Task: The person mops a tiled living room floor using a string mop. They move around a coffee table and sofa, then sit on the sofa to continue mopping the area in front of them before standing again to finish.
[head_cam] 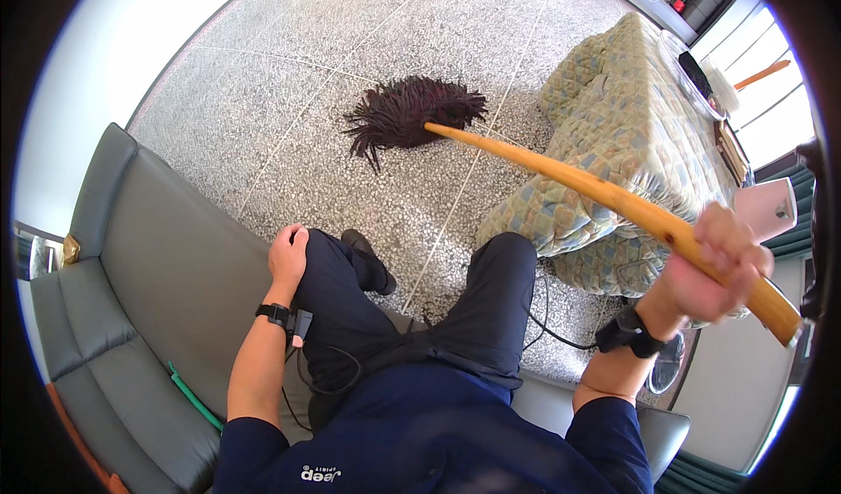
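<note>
My right hand (717, 264) is closed around the upper part of a wooden handle (591, 188), near its end at the right. The handle slopes down to a dark, shaggy mop head (417, 113), whose strands spread over the speckled terrazzo floor. My left hand (288, 254) rests on my left knee with nothing visible in it; its fingers are partly hidden, so whether they are apart does not show. A device is strapped to each of my wrists, with black cables nearby.
I sit on a grey leather-like sofa (184, 231), with a green strip (194, 399) on it at the left. A table under a quilted patterned cloth (611, 119) stands at the right, beside my right knee, and holds a round tray (690, 83). A pink box-like object (765, 210) is beyond my right hand.
</note>
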A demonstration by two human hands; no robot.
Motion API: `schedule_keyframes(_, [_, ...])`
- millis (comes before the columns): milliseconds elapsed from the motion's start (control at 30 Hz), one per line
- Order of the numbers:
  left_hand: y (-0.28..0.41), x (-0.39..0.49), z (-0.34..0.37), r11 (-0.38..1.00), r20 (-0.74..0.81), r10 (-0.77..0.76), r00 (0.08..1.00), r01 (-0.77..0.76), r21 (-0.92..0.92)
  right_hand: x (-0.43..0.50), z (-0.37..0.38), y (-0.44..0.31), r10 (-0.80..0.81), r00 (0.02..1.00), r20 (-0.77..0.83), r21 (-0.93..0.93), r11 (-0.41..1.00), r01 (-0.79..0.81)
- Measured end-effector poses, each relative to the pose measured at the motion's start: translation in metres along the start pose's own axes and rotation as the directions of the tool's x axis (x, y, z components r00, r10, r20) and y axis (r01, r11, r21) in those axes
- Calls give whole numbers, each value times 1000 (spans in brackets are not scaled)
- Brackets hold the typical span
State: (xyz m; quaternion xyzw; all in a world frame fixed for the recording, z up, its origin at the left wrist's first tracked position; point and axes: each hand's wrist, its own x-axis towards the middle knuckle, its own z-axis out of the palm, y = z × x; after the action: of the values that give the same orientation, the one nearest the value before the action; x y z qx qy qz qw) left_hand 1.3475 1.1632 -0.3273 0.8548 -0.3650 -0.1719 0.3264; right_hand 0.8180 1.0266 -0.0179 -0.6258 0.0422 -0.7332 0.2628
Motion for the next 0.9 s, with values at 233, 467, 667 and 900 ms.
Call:
schedule_keyframes(233, [3, -11, -5, 1000, -11, 16, 1000, -16, 18, -65, 42, 77, 244, 956, -161, -102, 960, -262])
schedule_keyframes(467, [-5, -13, -7, 997, -52, 54, 997, -57, -53, 16, 7, -33, 105, 994, 35, -142, 985, -99])
schedule_keyframes(667, [0, 1, -3, 1000, 9, -9, 1000, 10, -13, 14, -17, -8, 7, 978, -209, -103, 994, -29])
schedule_keyframes(900, [15, -8, -6, 998, 1, -31, 1000, 31, 47, -69, 23, 91, 225, 934, -278, -81, 963, -257])
